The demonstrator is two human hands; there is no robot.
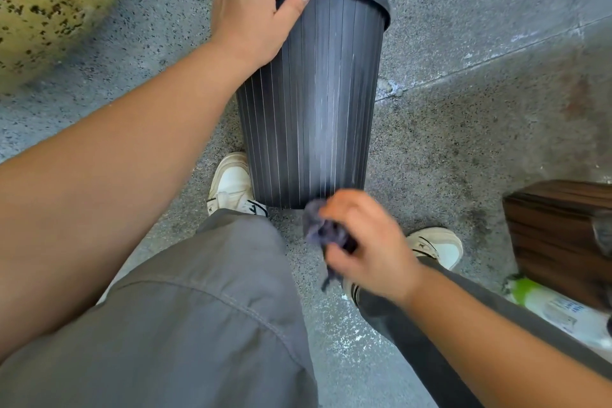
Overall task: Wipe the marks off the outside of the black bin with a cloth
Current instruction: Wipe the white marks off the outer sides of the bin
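A black ribbed bin (311,103) stands on the grey floor, tilted away from me, with pale streaks down its side. My left hand (255,10) grips its rim at the upper left, thumb pressed on the outside wall. My right hand (367,242) is closed around a crumpled dark purple-grey cloth (323,228), which touches the bin's lower edge at the right. The hand and cloth are blurred. The bin's inside and far side are hidden.
My two feet in pale sneakers (231,185) (437,245) stand on either side of the bin's base. A dark wooden box (559,235) sits at the right, a green-and-white packet (543,305) in front of it. A speckled yellow object (49,3) fills the upper left.
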